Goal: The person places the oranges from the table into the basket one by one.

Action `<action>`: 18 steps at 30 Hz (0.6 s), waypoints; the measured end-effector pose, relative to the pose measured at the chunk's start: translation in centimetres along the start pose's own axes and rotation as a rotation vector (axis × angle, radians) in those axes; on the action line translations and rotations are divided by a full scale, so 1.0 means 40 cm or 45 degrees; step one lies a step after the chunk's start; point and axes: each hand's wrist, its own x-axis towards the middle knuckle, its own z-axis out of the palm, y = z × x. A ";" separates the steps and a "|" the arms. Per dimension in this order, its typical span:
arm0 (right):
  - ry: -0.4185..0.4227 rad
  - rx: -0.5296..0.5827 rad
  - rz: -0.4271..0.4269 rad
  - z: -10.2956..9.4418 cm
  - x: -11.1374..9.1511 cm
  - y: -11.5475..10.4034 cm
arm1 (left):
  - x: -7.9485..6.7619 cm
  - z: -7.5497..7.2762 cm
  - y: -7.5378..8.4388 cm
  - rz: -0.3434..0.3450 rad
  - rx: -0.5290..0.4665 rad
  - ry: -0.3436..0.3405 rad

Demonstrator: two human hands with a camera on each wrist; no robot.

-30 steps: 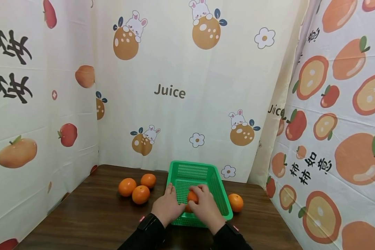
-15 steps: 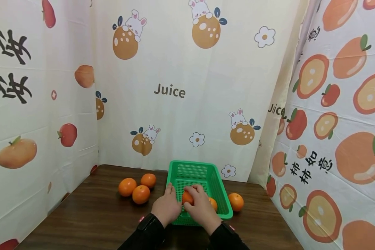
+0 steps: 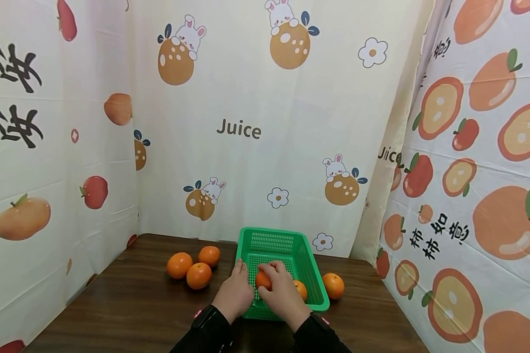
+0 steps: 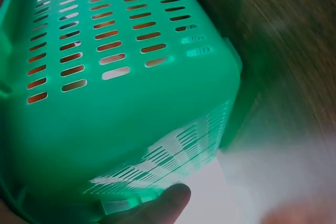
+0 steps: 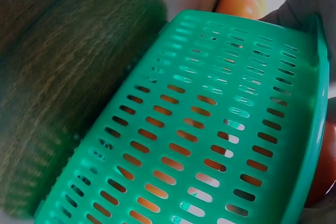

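My left hand (image 3: 233,294) holds the left rim of a green plastic basket (image 3: 311,264). In the left wrist view a fingertip (image 4: 176,198) shows outside the slotted side wall. Inside the basket, toward its left side, my right hand (image 3: 282,291) curls its fingers and thumb round an orange (image 3: 262,280); the palm hides part of the fruit. A second orange (image 3: 301,289) lies in the basket to the right of that hand, partly covered by it. The right wrist view shows the near wall of the basket (image 5: 184,124), with orange colour behind its slots.
On the brown wooden table (image 3: 137,294), three loose oranges (image 3: 198,275) sit in a cluster left of the basket. One more orange (image 3: 333,286) stands close outside its right wall. Printed curtains (image 3: 247,171) enclose the back and both sides.
My right hand has moved left inside the basket with the orange in its grip, uncovering the second orange to the right. My left hand stays at the rim with little movement.
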 end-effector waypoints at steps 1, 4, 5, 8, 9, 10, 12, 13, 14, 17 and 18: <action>0.001 -0.005 -0.003 0.001 0.000 0.000 | -0.001 -0.001 0.000 -0.004 -0.018 0.002; 0.004 -0.012 -0.020 0.003 0.001 0.001 | -0.002 -0.002 -0.001 -0.010 -0.103 0.011; 0.006 -0.015 -0.033 0.003 0.001 0.002 | -0.002 -0.001 -0.002 -0.008 -0.132 0.014; 0.011 -0.043 -0.080 0.005 0.001 0.003 | -0.005 0.001 -0.008 0.005 -0.188 0.032; 0.014 -0.058 -0.099 0.006 0.001 0.003 | -0.007 0.002 -0.010 0.013 -0.202 0.040; 0.013 -0.068 -0.115 0.007 0.001 0.003 | -0.009 0.003 -0.012 0.023 -0.213 0.050; 0.006 -0.089 -0.133 0.010 0.000 0.003 | -0.011 0.005 -0.015 0.027 -0.239 0.068; 0.001 -0.095 -0.138 0.010 -0.001 0.002 | -0.012 0.006 -0.015 0.029 -0.254 0.076; -0.004 -0.105 -0.142 0.010 -0.002 0.001 | -0.014 0.007 -0.015 0.030 -0.269 0.085; -0.032 -0.121 -0.138 0.008 -0.005 -0.006 | -0.014 0.009 -0.015 0.030 -0.287 0.111; -0.041 -0.123 -0.135 0.008 -0.006 -0.007 | -0.015 0.009 -0.014 0.028 -0.285 0.116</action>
